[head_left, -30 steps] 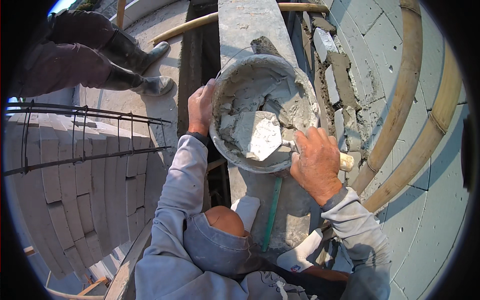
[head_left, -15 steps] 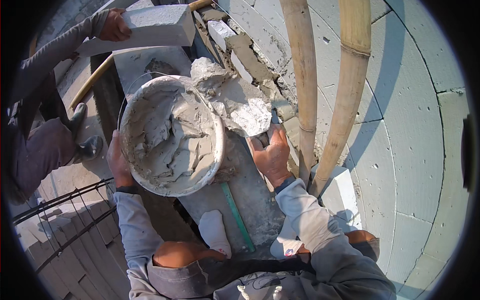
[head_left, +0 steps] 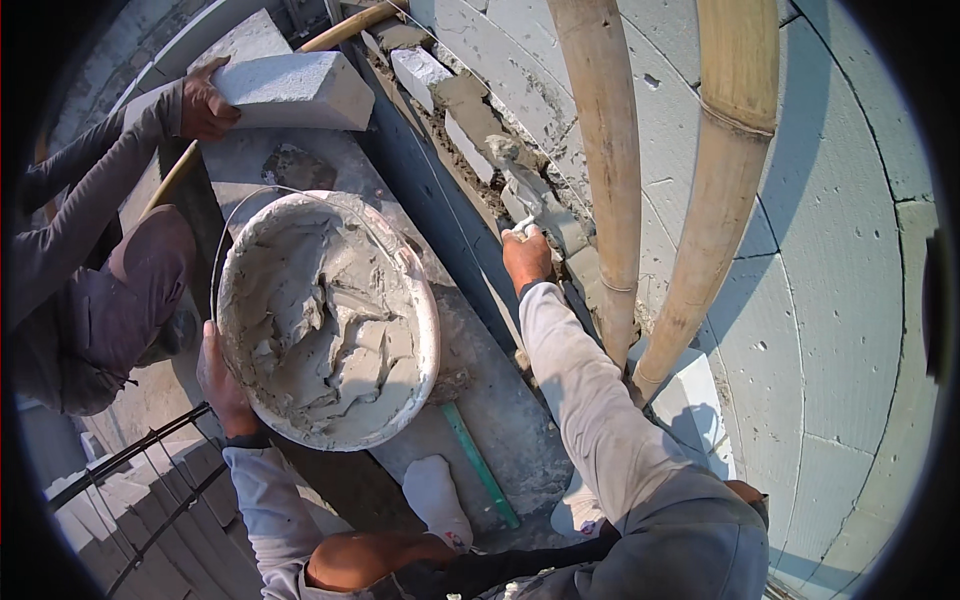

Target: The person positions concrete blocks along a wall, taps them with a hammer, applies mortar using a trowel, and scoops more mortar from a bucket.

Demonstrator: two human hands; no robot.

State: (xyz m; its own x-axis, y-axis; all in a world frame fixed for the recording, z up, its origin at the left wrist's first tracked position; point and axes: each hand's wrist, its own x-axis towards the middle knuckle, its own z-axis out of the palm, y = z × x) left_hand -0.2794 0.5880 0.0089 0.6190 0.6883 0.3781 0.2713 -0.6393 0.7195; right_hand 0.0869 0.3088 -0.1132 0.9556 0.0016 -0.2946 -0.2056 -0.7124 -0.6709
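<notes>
My left hand [head_left: 224, 388] grips the left side of a round white bucket [head_left: 432, 345], its fingers partly hidden behind the wall. Grey wet mortar [head_left: 335, 310] fills much of the bucket, its surface ridged. My right hand [head_left: 527, 258] is closed around the handle of a trowel [head_left: 523, 193], whose blade is smeared with mortar. The blade lies over the narrow row of blocks and mortar beside the large block wall, and I cannot tell whether it touches. The bucket's wire handle [head_left: 243, 205] arches over its far left rim.
Two bamboo poles [head_left: 607, 150] stand just right of my right hand, before the pale block wall [head_left: 840, 300]. At upper left a co-worker's hand [head_left: 208, 103] holds a long white block [head_left: 300, 88]. A green strip [head_left: 480, 465] lies near my feet; black rebar [head_left: 150, 440] crosses lower left.
My right hand has carried the trowel forward from beside the bucket to the block row, and the large mortar load is no longer on it. The bucket sits slightly lower in view. The co-worker's block shifted left.
</notes>
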